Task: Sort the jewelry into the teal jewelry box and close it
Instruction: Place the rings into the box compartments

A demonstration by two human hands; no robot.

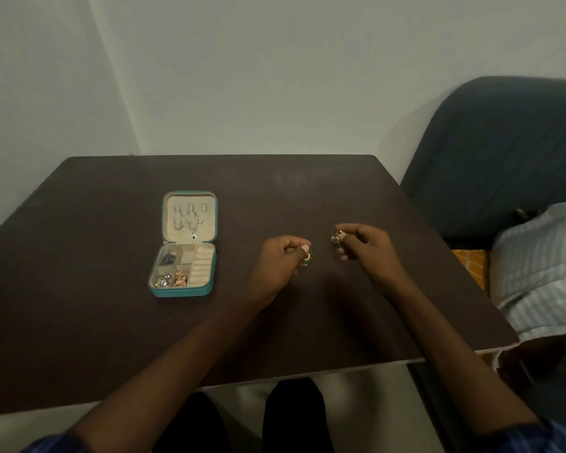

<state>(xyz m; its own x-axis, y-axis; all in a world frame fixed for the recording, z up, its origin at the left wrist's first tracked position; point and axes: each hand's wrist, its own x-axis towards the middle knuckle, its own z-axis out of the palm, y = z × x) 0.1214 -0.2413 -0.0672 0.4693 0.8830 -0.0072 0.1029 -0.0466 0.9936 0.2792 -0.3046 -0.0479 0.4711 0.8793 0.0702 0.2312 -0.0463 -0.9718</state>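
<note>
Now, in the head view, your left hand [280,256] pinches a small green and gold earring [307,257] between thumb and curled fingers, well to the right of the teal jewelry box [183,245]. Your right hand [363,245] pinches a second green and gold earring [336,238], farther right of the box. Both hands are over the dark tabletop [111,322]. The box lies open on the tabletop, lid flat behind the base. Silver chains [187,217] hang in the lid; dark, silver and rose-gold pieces [174,273] fill the compartments on the left side of the base.
</note>
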